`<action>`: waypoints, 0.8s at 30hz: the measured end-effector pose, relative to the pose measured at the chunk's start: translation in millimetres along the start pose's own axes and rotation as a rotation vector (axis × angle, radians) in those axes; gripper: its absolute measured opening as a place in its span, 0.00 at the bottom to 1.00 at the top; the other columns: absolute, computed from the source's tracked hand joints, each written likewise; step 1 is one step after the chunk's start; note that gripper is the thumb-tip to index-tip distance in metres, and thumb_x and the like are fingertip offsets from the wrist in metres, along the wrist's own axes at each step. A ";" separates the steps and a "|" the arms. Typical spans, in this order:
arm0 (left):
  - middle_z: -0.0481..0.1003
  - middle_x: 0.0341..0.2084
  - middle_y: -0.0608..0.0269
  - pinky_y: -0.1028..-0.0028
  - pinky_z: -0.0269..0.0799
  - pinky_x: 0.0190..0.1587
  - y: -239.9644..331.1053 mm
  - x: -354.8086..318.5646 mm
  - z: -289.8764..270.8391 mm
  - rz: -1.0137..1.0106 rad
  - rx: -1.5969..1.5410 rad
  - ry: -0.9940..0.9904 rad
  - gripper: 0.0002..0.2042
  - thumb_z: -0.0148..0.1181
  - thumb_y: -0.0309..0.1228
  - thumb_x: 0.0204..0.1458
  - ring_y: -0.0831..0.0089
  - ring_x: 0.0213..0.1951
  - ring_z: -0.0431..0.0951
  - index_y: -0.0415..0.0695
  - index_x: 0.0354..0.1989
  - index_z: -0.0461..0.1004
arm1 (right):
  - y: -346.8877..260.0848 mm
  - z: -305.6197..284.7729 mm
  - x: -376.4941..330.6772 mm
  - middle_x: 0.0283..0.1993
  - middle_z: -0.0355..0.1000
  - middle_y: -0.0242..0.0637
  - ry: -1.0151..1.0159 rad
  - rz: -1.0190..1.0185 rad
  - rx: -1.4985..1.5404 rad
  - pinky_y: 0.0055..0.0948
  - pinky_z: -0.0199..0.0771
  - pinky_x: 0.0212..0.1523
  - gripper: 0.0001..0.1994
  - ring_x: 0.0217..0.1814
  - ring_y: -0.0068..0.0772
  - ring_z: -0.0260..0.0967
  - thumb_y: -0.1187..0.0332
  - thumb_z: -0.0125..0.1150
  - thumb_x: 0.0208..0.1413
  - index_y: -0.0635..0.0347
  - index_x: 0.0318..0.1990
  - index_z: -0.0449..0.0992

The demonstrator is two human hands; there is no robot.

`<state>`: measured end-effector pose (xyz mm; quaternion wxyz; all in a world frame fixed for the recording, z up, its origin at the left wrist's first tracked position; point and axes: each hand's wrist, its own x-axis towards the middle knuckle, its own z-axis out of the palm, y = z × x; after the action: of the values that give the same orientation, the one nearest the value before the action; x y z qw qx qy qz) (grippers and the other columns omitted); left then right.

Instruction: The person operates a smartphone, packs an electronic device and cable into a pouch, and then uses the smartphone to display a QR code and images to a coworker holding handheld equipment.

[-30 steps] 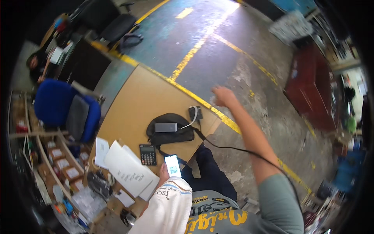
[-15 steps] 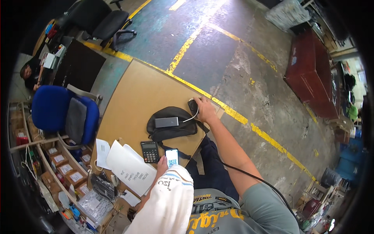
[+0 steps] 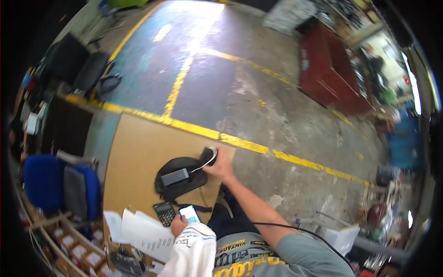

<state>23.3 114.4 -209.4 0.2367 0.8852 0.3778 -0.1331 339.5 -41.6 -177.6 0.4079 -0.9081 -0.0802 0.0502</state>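
My left hand (image 3: 178, 225) grips a smartphone (image 3: 189, 213) with a lit screen, just beside a black calculator (image 3: 162, 211) on the tan table. At the table's right edge my right hand (image 3: 221, 167) is closed around a small black device (image 3: 208, 155) whose kind I cannot make out. A white cable (image 3: 199, 167) loops over it and runs to a grey rectangular slab, like a power bank (image 3: 175, 177). The slab lies on a black fabric pouch (image 3: 187, 166) with a strap. A white towel (image 3: 194, 251) hangs over my left arm.
White paper sheets (image 3: 143, 233) lie at the table's near left. Left of the tan table (image 3: 134, 152) stands a blue chair (image 3: 44, 182), above shelving with several boxes (image 3: 78, 251). A dark red cabinet (image 3: 325, 74) stands far right. A black cable (image 3: 295, 226) crosses my right arm.
My view has turned, so the table and its things sit lower and further left. Both hands keep their holds, and their places beside the pouch and calculator look nearly the same.
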 end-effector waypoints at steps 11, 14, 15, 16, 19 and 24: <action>0.74 0.51 0.47 0.58 0.74 0.45 95.5 138.6 -94.9 0.836 0.366 0.310 0.25 0.68 0.35 0.45 0.47 0.44 0.77 0.46 0.53 0.71 | 3.1 -10.3 -41.8 0.49 0.67 0.48 -0.108 0.056 -0.178 0.46 0.78 0.44 0.35 0.42 0.56 0.73 0.65 0.77 0.33 0.59 0.52 0.65; 0.71 0.55 0.47 0.58 0.73 0.47 96.5 164.8 -81.8 0.914 0.454 0.198 0.27 0.69 0.33 0.42 0.47 0.47 0.76 0.47 0.54 0.68 | 13.1 -14.9 -48.9 0.48 0.67 0.48 -0.125 0.109 -0.342 0.45 0.79 0.44 0.35 0.41 0.56 0.74 0.64 0.77 0.33 0.59 0.51 0.66; 0.72 0.53 0.48 0.58 0.74 0.47 96.2 168.8 -80.1 0.833 0.457 0.132 0.27 0.69 0.33 0.42 0.47 0.47 0.76 0.47 0.54 0.69 | 12.1 -19.1 -53.0 0.48 0.69 0.48 -0.155 0.156 -0.364 0.45 0.79 0.44 0.35 0.41 0.56 0.75 0.63 0.77 0.32 0.60 0.51 0.67; 0.73 0.52 0.48 0.58 0.74 0.48 99.9 172.1 -80.5 0.748 0.458 0.073 0.27 0.70 0.32 0.41 0.47 0.47 0.76 0.46 0.53 0.69 | 8.4 -26.6 -53.0 0.47 0.70 0.48 -0.184 0.196 -0.386 0.45 0.80 0.44 0.34 0.41 0.55 0.76 0.62 0.78 0.32 0.60 0.50 0.68; 0.74 0.49 0.49 0.57 0.74 0.48 104.7 175.4 -81.5 0.573 0.458 -0.043 0.27 0.70 0.32 0.40 0.48 0.46 0.77 0.46 0.52 0.70 | 1.9 -45.3 -53.4 0.46 0.72 0.49 -0.245 0.272 -0.430 0.45 0.80 0.44 0.33 0.40 0.54 0.77 0.59 0.78 0.32 0.61 0.49 0.71; 0.77 0.43 0.50 0.56 0.74 0.47 100.8 173.1 -86.7 0.617 0.357 -0.038 0.27 0.71 0.31 0.40 0.46 0.44 0.78 0.45 0.51 0.70 | 1.2 -57.2 -58.6 0.43 0.76 0.49 -0.496 0.369 -0.392 0.43 0.80 0.44 0.33 0.40 0.54 0.78 0.53 0.79 0.29 0.63 0.44 0.77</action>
<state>219.5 203.6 -175.1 0.1143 0.9823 0.0590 -0.1359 291.1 -95.3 -139.1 0.1784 -0.9284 -0.0197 0.3253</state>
